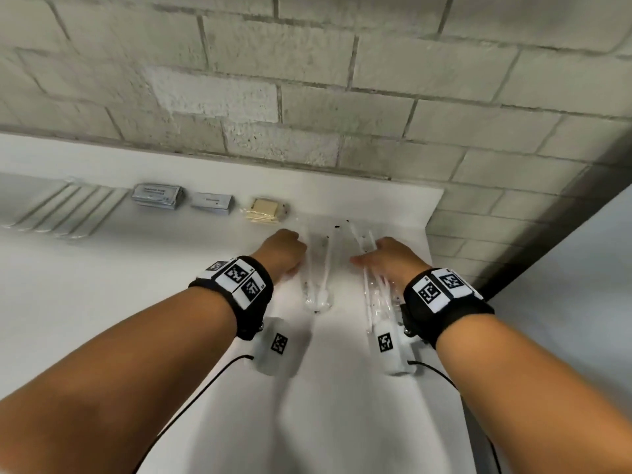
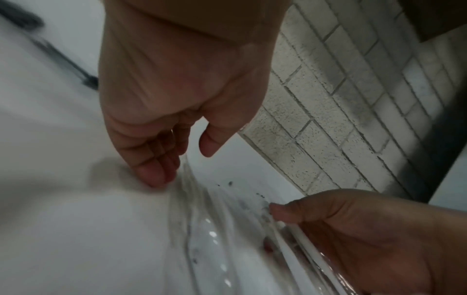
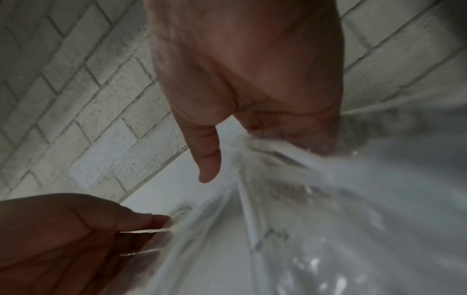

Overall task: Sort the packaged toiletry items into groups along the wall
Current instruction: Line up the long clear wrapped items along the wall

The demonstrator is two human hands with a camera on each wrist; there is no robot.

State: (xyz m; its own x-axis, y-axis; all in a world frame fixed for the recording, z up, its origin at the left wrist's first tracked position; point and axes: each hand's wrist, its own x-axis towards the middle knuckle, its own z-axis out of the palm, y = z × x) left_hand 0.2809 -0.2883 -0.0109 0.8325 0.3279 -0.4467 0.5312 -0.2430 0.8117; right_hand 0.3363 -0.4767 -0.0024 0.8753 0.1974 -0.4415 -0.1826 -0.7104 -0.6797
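Several clear-wrapped toothbrush packets [image 1: 319, 268] lie on the white counter [image 1: 171, 302] near the brick wall. My left hand [image 1: 290, 254] sits at their left edge. Its curled fingers [image 2: 156, 175] and thumb hold the edge of one clear packet [image 2: 202, 229]. My right hand [image 1: 376, 258] grips a bunch of the same clear packets [image 1: 374, 295], which trail back under the wrist. In the right wrist view the fingers [image 3: 290, 135] curl round the crinkled wrap [image 3: 290, 199] and the thumb points down beside it.
Along the wall stand sorted groups: flat white packets [image 1: 68, 210] at far left, a stack of grey packets [image 1: 159, 196], a small grey box [image 1: 212, 201] and beige packets [image 1: 265, 208]. The counter ends just right of my right hand, at a dark gap [image 1: 564, 217].
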